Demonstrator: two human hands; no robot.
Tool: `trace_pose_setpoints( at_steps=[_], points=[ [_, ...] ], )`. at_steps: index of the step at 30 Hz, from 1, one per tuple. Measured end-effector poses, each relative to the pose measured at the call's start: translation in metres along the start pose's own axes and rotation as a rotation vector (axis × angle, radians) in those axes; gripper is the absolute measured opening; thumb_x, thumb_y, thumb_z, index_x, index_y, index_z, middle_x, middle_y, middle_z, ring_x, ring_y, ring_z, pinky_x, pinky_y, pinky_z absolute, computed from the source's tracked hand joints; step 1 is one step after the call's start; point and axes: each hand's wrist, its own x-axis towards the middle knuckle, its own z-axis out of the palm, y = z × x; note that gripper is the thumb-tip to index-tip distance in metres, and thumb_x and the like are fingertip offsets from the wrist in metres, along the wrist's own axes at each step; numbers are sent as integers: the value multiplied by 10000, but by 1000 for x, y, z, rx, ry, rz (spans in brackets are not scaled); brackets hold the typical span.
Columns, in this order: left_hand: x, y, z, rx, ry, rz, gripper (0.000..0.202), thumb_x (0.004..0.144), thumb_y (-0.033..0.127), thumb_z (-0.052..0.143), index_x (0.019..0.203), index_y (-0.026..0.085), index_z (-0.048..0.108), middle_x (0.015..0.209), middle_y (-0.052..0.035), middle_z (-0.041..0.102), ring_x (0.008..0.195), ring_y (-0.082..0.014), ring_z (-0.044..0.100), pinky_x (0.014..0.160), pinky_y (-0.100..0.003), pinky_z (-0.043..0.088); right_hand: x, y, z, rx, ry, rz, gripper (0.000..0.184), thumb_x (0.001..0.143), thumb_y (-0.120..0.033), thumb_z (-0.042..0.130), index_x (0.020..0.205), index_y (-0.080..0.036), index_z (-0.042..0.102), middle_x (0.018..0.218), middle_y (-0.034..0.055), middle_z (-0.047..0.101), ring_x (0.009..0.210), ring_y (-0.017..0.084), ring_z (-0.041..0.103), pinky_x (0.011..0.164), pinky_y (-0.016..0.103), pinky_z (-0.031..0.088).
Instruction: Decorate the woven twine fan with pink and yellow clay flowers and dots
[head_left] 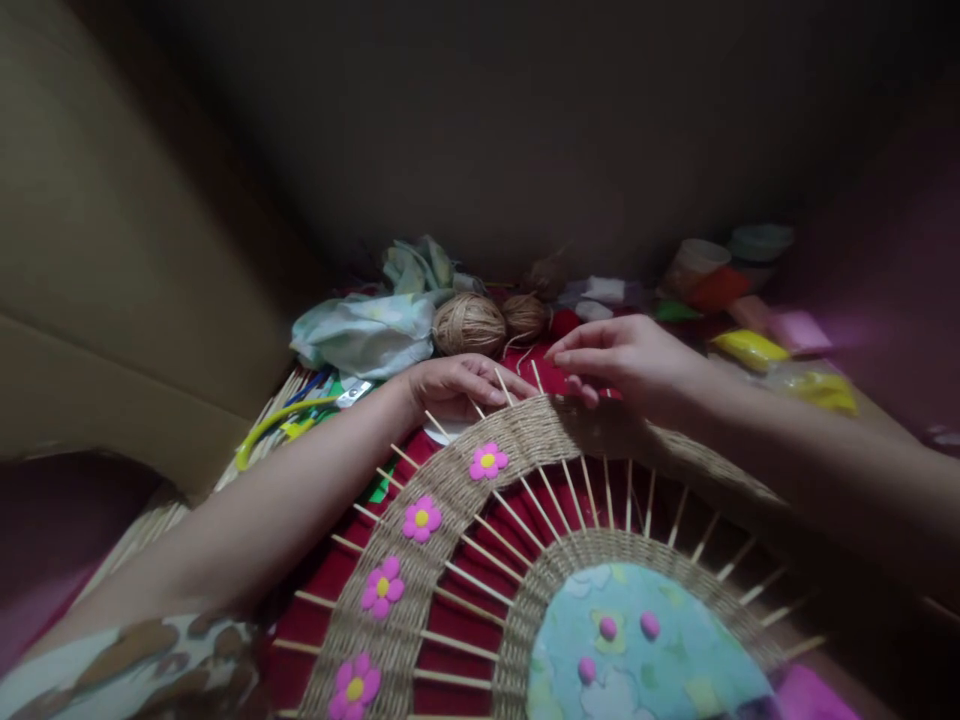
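A half-round woven twine piece [540, 430] with thin wooden sticks radiating through it fills the lower middle. Pink clay flowers [422, 519] with yellow centres dot its outer band. At its core, pale blue patterned cloth [637, 640] bears several small pink balls [649, 626]. My left hand [461, 385] lies at the far edge of the band, fingers stretched out behind the stick tips. Just above that edge, my right hand [619, 360] has thumb and forefinger pinched close to a stick tip. Anything between them is too small to make out.
Two twine balls [470, 325] sit behind my hands, beside crumpled blue cloth [367, 335]. A yellow-handled tool [281, 420] lies left. On the right are yellow packets [750, 350], a pink packet [801, 331] and cups [701, 260]. Cardboard [112, 250] rises at left.
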Motion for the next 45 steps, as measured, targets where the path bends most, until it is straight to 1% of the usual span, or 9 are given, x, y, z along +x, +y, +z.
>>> trace_pose_setpoints(
  at_steps=[3, 6, 13, 15, 19, 24, 30, 35, 45],
  points=[
    [0, 0, -1, -33, 6, 2, 428, 715, 85, 624, 1141, 55, 618, 979, -156, 716, 863, -219, 688, 781, -317, 526, -15, -3, 1, -112, -7, -4, 49, 733, -129, 629, 704, -154, 661, 463, -3, 572, 359, 68, 457, 347, 184, 311],
    [1, -1, -3, -36, 25, -9, 434, 709, 86, 655, 1139, 43, 613, 866, -129, 727, 719, -157, 682, 694, -251, 528, -27, 3, 4, -15, -80, 68, 42, 701, -145, 632, 741, -158, 632, 435, -24, 552, 335, 75, 450, 343, 191, 307],
    [3, 1, -3, 5, 72, -32, 394, 725, 99, 675, 1114, 48, 631, 745, -70, 703, 587, -73, 615, 573, -143, 478, -28, 16, 5, -49, -116, 69, 122, 675, -212, 676, 722, -170, 571, 461, -50, 530, 350, 57, 417, 345, 174, 288],
    [3, 1, -2, 21, 77, -36, 384, 722, 98, 676, 1100, 45, 638, 769, -76, 703, 596, -74, 614, 572, -144, 472, -29, 16, 6, -195, -109, -9, 67, 694, -185, 651, 715, -166, 591, 532, -26, 572, 419, 73, 473, 384, 187, 347],
    [4, 0, -2, 9, 46, -36, 409, 721, 105, 675, 1122, 44, 628, 775, -80, 705, 583, -80, 608, 566, -163, 464, -31, 21, 7, -582, -128, -397, 99, 770, -139, 592, 794, -169, 683, 731, 34, 642, 666, 127, 587, 603, 239, 465],
    [4, -2, -6, 23, 60, -20, 429, 718, 118, 687, 1140, 72, 627, 863, -94, 716, 709, -115, 651, 653, -189, 491, -30, 35, 11, -771, -107, -746, 179, 867, -181, 536, 855, -172, 714, 719, 44, 580, 652, 135, 559, 573, 242, 447],
    [3, -1, -6, 49, 18, -23, 425, 752, 115, 651, 1172, 74, 604, 900, -112, 724, 722, -132, 669, 691, -223, 505, -35, 40, 12, -930, -81, -782, 259, 909, -205, 465, 809, -179, 703, 744, 51, 565, 639, 129, 555, 567, 238, 456],
    [2, -2, -2, 44, 12, -18, 450, 727, 131, 668, 1167, 69, 599, 961, -146, 720, 825, -206, 687, 765, -315, 518, -38, 42, 8, -1089, -137, -810, 295, 923, -174, 383, 1004, -178, 667, 865, 92, 602, 692, 153, 589, 602, 259, 487],
    [1, -3, -1, 35, 54, 5, 426, 726, 113, 667, 1146, 65, 609, 927, -125, 730, 794, -180, 693, 748, -280, 531, -40, 44, 0, -912, -131, -849, 287, 929, -159, 416, 1136, -191, 612, 897, 79, 613, 749, 143, 615, 638, 263, 514]
  ],
)
